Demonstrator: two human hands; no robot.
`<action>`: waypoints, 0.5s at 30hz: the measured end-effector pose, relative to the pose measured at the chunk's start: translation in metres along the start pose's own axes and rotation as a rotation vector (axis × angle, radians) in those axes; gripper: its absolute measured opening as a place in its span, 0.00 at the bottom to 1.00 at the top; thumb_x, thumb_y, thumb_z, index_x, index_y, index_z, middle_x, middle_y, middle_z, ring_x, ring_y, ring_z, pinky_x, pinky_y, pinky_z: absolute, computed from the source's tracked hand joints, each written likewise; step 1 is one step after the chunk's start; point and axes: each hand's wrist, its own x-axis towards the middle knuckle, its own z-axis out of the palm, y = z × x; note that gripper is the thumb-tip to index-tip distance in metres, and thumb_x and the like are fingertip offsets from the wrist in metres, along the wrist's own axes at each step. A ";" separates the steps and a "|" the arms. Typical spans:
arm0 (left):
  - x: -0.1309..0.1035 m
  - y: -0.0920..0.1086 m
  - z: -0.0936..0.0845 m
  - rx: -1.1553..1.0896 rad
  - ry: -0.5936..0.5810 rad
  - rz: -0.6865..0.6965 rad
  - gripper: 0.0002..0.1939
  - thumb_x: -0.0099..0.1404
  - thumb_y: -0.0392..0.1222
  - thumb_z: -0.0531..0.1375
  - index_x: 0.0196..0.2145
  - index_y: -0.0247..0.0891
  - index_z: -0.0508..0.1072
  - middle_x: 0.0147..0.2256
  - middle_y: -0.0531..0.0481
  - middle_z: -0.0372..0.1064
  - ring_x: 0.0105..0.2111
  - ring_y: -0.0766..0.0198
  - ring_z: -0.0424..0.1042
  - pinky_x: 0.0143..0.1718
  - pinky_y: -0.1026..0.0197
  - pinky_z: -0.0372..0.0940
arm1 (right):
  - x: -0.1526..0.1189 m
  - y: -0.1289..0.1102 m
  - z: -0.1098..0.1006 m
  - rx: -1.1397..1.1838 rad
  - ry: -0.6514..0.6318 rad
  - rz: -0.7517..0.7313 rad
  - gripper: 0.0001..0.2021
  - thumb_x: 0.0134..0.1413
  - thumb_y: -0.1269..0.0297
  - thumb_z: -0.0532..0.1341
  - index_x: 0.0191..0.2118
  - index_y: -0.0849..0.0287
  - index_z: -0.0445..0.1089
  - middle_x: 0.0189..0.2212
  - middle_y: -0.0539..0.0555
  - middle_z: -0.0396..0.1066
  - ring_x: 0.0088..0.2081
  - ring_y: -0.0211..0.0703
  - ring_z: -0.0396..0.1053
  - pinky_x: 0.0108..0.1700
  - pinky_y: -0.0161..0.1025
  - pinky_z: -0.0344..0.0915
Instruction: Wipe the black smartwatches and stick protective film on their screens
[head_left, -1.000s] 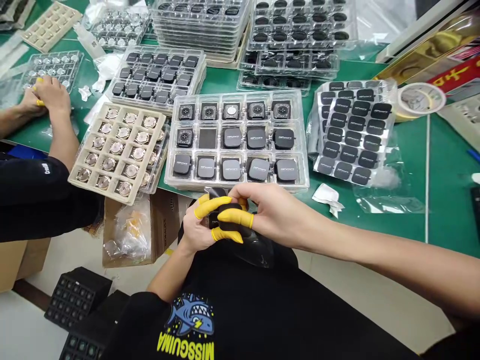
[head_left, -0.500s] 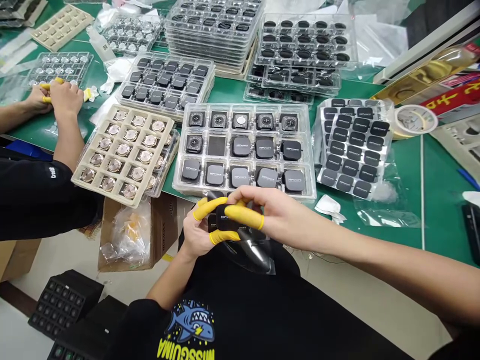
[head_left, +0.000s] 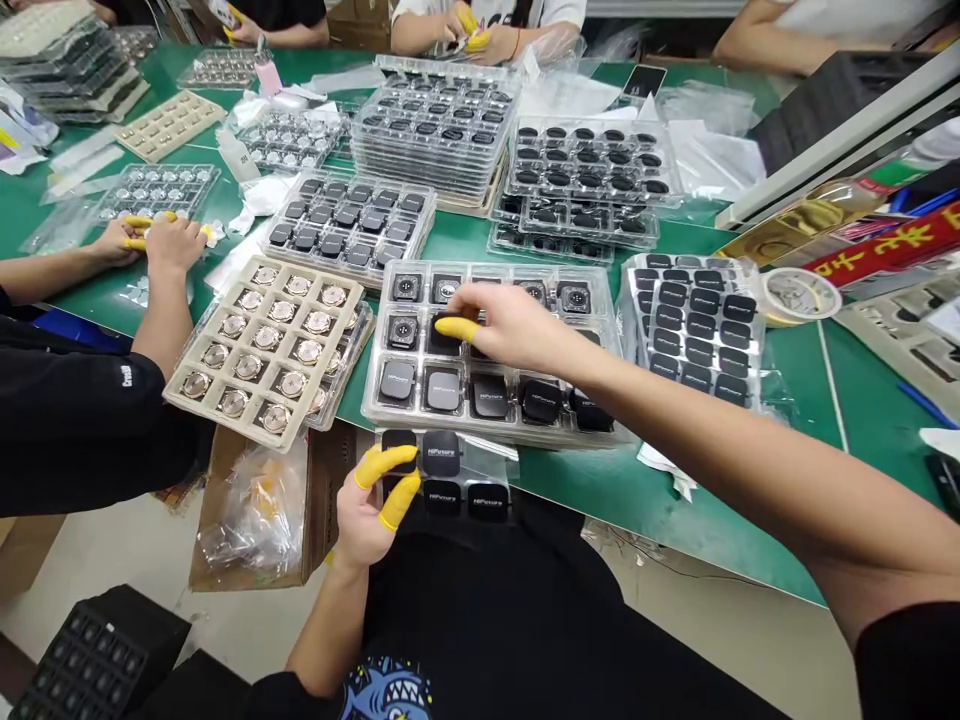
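My left hand (head_left: 375, 505), with yellow finger cots, pinches the left edge of a clear sheet of black square HiFuture stickers (head_left: 441, 453). It holds the sheet in front of the table edge. My right hand (head_left: 487, 320) reaches over the clear tray (head_left: 375, 385), its yellow-capped finger and thumb closed on a black square watch (head_left: 442, 338) at a second-row pocket. Part of that watch is hidden by the fingers. Around it in the tray sit watches showing round sensor backs (head_left: 403, 332) and watches with black HiFuture faces (head_left: 443, 388). My right forearm covers some pockets.
On the left lies a beige tray of round watches (head_left: 266, 337). Behind stand stacked clear trays (head_left: 427, 165). Sticker sheets (head_left: 697, 330) and a tape roll (head_left: 801, 295) are on the right. A co-worker's hands (head_left: 161, 240) work at far left. An open carton (head_left: 319, 500) stands below.
My right hand has left the sticker sheet and moved forward to the tray with the black watch, at a pocket that was empty. My left hand keeps the sheet. The view has tilted up.
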 end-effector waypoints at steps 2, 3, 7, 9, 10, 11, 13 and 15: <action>-0.008 -0.001 -0.008 0.014 -0.004 -0.008 0.13 0.69 0.49 0.80 0.49 0.43 0.93 0.45 0.43 0.92 0.45 0.56 0.92 0.55 0.61 0.85 | 0.014 0.006 0.009 -0.065 -0.029 -0.017 0.08 0.75 0.60 0.66 0.44 0.58 0.79 0.45 0.63 0.79 0.51 0.61 0.72 0.52 0.52 0.68; -0.012 -0.002 -0.010 0.023 0.010 -0.011 0.13 0.70 0.49 0.79 0.48 0.43 0.93 0.45 0.43 0.92 0.45 0.56 0.93 0.55 0.61 0.85 | 0.017 0.007 0.012 -0.109 -0.002 -0.023 0.09 0.74 0.59 0.68 0.46 0.60 0.80 0.48 0.67 0.79 0.56 0.66 0.71 0.56 0.56 0.68; -0.022 -0.007 -0.013 0.016 0.102 -0.048 0.13 0.68 0.49 0.80 0.48 0.43 0.93 0.44 0.44 0.92 0.46 0.57 0.93 0.54 0.64 0.85 | 0.021 0.003 0.019 -0.305 0.125 -0.038 0.21 0.75 0.56 0.68 0.63 0.66 0.77 0.60 0.76 0.73 0.64 0.76 0.64 0.63 0.65 0.65; -0.021 -0.007 -0.012 -0.029 0.092 -0.055 0.11 0.70 0.50 0.80 0.47 0.44 0.93 0.45 0.44 0.92 0.45 0.57 0.93 0.51 0.64 0.85 | 0.026 -0.004 0.020 -0.329 0.097 -0.116 0.20 0.79 0.55 0.65 0.64 0.63 0.77 0.65 0.75 0.72 0.66 0.74 0.63 0.63 0.64 0.65; -0.019 -0.005 -0.011 -0.043 0.072 -0.051 0.10 0.70 0.50 0.79 0.46 0.45 0.93 0.46 0.44 0.92 0.44 0.57 0.93 0.50 0.63 0.85 | 0.030 -0.009 0.022 -0.334 0.062 -0.156 0.19 0.80 0.54 0.64 0.63 0.61 0.79 0.67 0.74 0.71 0.67 0.74 0.62 0.64 0.63 0.65; -0.016 -0.003 -0.010 -0.045 0.052 -0.045 0.09 0.71 0.50 0.78 0.45 0.45 0.93 0.46 0.43 0.92 0.44 0.57 0.92 0.49 0.63 0.86 | 0.035 -0.015 0.024 -0.343 0.026 -0.182 0.18 0.81 0.52 0.64 0.61 0.61 0.80 0.68 0.74 0.71 0.69 0.74 0.61 0.64 0.63 0.65; -0.010 0.003 -0.008 -0.023 0.009 -0.022 0.08 0.73 0.50 0.76 0.44 0.45 0.94 0.47 0.43 0.91 0.45 0.56 0.92 0.50 0.61 0.86 | 0.044 -0.027 0.029 -0.367 -0.028 -0.190 0.19 0.79 0.51 0.66 0.57 0.63 0.82 0.68 0.76 0.71 0.71 0.76 0.59 0.66 0.65 0.64; -0.006 0.009 -0.006 -0.009 -0.022 0.018 0.07 0.75 0.49 0.75 0.44 0.46 0.94 0.46 0.43 0.91 0.45 0.56 0.92 0.50 0.61 0.85 | 0.051 -0.036 0.034 -0.370 -0.047 -0.177 0.19 0.77 0.52 0.68 0.55 0.66 0.83 0.65 0.77 0.72 0.72 0.78 0.58 0.66 0.65 0.63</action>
